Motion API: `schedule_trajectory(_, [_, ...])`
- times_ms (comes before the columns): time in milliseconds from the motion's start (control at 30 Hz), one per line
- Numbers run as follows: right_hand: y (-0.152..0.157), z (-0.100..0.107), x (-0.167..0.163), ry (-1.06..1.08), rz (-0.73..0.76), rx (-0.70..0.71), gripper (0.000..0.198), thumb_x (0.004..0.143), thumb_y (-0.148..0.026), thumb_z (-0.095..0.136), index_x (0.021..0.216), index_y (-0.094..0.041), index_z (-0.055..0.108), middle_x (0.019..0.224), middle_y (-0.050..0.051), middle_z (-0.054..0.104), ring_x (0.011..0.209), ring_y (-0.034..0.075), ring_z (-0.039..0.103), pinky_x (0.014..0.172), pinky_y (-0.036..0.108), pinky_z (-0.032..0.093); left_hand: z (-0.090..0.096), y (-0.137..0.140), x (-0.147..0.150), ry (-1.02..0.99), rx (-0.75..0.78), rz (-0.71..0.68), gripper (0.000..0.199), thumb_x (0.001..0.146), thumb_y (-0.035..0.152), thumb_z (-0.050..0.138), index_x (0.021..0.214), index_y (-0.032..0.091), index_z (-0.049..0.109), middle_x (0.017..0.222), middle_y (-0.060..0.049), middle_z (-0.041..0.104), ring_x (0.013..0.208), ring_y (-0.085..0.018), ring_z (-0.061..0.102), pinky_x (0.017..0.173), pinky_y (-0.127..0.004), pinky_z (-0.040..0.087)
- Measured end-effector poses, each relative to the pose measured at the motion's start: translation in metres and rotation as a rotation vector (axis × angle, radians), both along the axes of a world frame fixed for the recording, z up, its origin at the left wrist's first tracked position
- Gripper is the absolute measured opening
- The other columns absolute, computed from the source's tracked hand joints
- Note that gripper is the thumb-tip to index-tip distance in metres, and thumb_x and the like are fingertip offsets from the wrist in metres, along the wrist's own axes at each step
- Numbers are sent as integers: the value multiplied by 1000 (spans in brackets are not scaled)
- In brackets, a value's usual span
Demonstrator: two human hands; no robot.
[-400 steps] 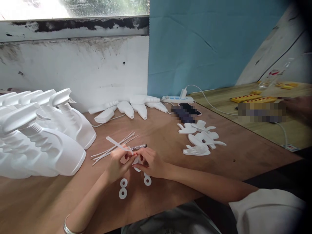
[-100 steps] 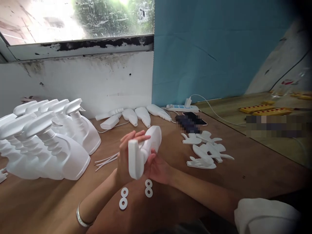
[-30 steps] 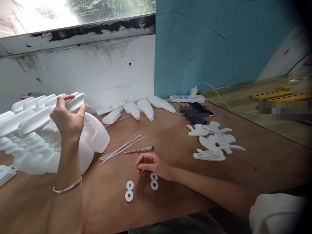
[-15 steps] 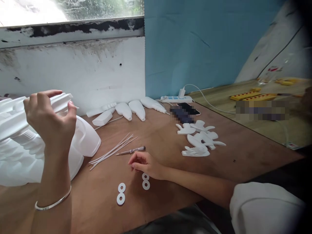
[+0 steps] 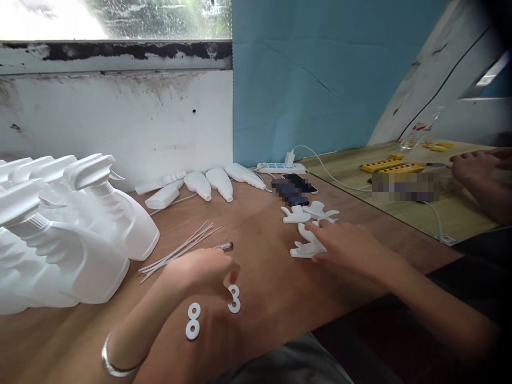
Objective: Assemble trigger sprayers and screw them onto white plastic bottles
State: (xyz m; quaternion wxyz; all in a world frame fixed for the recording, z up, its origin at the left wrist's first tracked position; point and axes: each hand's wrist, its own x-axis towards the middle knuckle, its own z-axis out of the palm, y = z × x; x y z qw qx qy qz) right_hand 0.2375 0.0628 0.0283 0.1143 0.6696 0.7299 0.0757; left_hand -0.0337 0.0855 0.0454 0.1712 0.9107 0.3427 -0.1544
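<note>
My right hand (image 5: 348,242) rests over a cluster of white plastic trigger-shaped pieces (image 5: 302,249), thumb and fingers apart around some of them and covering the others. Near two white ring washers (image 5: 236,309), my left hand (image 5: 210,269) points downward; motion smears its fingers, and its thumb overlaps the rings. Another pair of white washers (image 5: 192,336) lies closer to me. Behind the left hand, a small screwdriver (image 5: 227,246) is partly covered, beside several thin white tubes (image 5: 176,255).
White spray bottles (image 5: 96,256) with trigger heads stand in rows at left. Several white plastic housings (image 5: 198,184) lie along the wall. Phones (image 5: 304,184) and a power strip (image 5: 284,168) are at the back. Another person's hand (image 5: 476,168) is over the neighbouring table.
My left hand has come down from the spray bottle head to the washers. My right hand has moved right, from beside the screwdriver to the white pieces. The view has shifted slightly.
</note>
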Motion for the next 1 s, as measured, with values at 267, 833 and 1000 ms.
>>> schedule_trajectory(267, [3, -22, 12, 225, 69, -93, 12, 71, -23, 62, 80, -17, 57, 84, 10, 63, 81, 26, 59, 58, 28, 35, -30, -10, 38, 234, 31, -112, 39, 58, 27, 74, 93, 13, 62, 89, -11, 66, 78, -27, 64, 59, -31, 49])
schedule_trajectory(833, [38, -90, -83, 985, 498, -29, 22, 77, -38, 58, 83, -18, 51, 79, 1, 59, 68, 14, 52, 58, 23, 36, -44, 9, 13, 69, -16, -32, 7, 64, 20, 67, 65, 16, 63, 67, -4, 63, 58, -18, 58, 44, -23, 36])
schedule_trajectory(1000, [48, -96, -92, 1010, 628, -33, 23, 76, -38, 60, 84, -17, 53, 82, 3, 59, 74, 16, 53, 65, 27, 39, -33, 19, -19, -431, -269, 215, 11, 76, 27, 59, 71, 17, 57, 62, 3, 56, 55, -8, 49, 50, -18, 36])
